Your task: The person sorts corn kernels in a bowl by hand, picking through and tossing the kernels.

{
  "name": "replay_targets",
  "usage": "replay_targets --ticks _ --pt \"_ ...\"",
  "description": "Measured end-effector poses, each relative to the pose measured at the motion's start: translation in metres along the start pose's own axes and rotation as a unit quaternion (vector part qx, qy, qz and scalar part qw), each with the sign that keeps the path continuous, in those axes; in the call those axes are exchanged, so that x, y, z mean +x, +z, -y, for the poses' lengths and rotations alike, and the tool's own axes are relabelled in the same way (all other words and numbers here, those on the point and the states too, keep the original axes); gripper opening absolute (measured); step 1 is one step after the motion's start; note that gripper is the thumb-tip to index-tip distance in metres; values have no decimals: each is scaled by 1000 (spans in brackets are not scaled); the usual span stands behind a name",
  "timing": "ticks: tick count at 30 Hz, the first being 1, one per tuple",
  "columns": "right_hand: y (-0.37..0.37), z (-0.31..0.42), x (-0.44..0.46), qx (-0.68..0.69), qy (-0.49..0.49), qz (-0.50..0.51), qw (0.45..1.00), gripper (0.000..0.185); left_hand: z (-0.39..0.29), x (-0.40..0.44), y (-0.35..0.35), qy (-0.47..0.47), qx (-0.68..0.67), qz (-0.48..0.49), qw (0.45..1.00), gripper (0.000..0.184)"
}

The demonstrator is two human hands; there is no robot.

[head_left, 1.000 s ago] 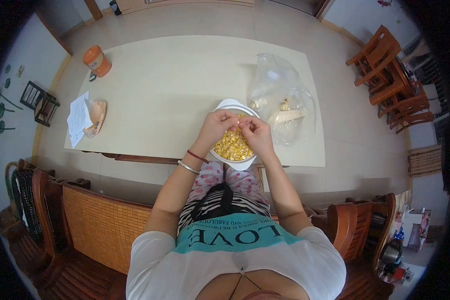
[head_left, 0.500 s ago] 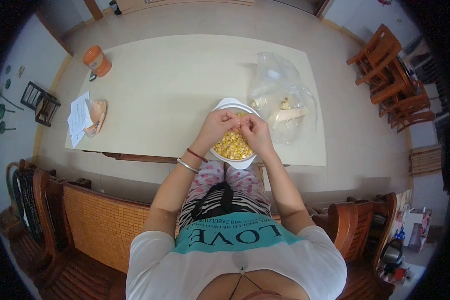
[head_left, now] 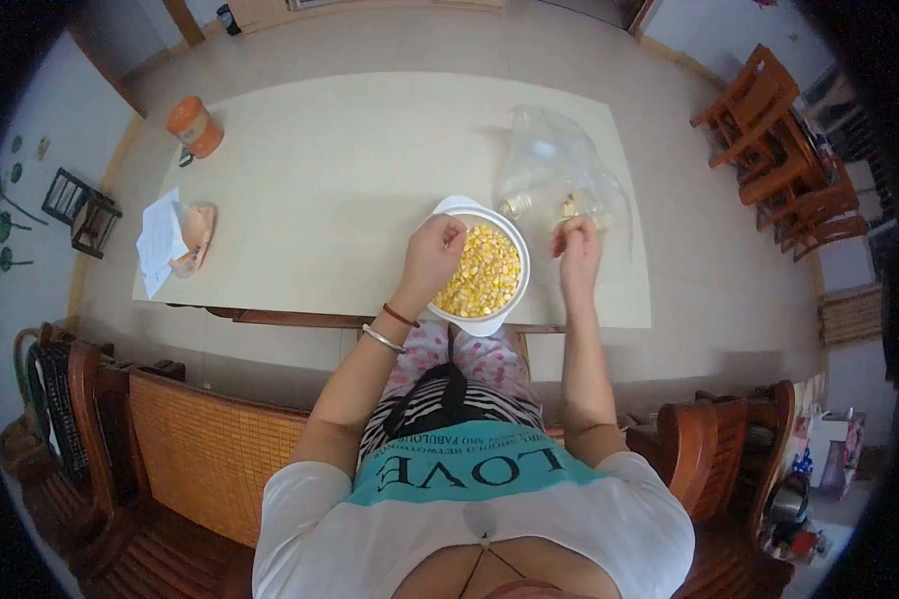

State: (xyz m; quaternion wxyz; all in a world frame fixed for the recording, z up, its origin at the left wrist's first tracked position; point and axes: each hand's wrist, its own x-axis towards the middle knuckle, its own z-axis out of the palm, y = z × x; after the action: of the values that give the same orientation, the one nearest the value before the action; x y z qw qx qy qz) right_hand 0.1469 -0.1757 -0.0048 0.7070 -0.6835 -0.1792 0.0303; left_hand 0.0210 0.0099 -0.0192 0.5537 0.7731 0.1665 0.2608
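Observation:
A white bowl with two tab handles holds loose yellow corn kernels. Above its left rim is my left hand, fingertips pinched together; whatever is between them is too small to make out. My right hand is to the right of the bowl, over a clear plastic bag. Its fingers are curled downward, and what they hold, if anything, is hidden. Just beyond those fingers, a pale yellowish corn piece lies on the bag, and another pale piece sits by the bowl's rim.
The cream table carries an orange canister at its far left corner. White papers and a plastic-wrapped packet lie at the left edge. A wooden bench stands behind me, with stacked wooden chairs at the far right.
My hands were together over the bowl and have parted. The right hand moved right onto the bag, covering where a pale cob lay; the left shifted slightly left to the rim.

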Motion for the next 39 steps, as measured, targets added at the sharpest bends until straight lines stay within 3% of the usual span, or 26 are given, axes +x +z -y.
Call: replay_targets --ticks 2,6,9,14,20,23,29,35,39 --pt "-28 -10 12 -140 -11 -29 990 23 5 1 4 95 87 -31 991 8" --pt "-65 -35 30 -410 9 -41 911 24 -11 -1 -3 164 69 70 981 5" --pt "-67 -40 22 -460 -118 -68 877 19 -16 -5 -6 164 36 183 969 3" --pt "-46 -21 5 -382 -87 -71 917 10 -10 -6 -4 239 74 255 934 5" --pt "-9 12 -14 -291 -98 -23 951 7 -18 -6 -1 282 100 277 913 7" --pt "4 8 -22 -224 -90 7 970 6 -17 -4 0 265 108 281 916 8" --pt "33 0 -41 -110 -55 127 984 7 -25 -5 -12 51 0 189 981 10" --pt "51 8 -45 -77 -20 177 981 6 -14 -4 -14 2 -95 159 983 10" --pt "49 1 -43 -59 6 189 980 6 -23 -6 -14 38 -59 152 986 8"
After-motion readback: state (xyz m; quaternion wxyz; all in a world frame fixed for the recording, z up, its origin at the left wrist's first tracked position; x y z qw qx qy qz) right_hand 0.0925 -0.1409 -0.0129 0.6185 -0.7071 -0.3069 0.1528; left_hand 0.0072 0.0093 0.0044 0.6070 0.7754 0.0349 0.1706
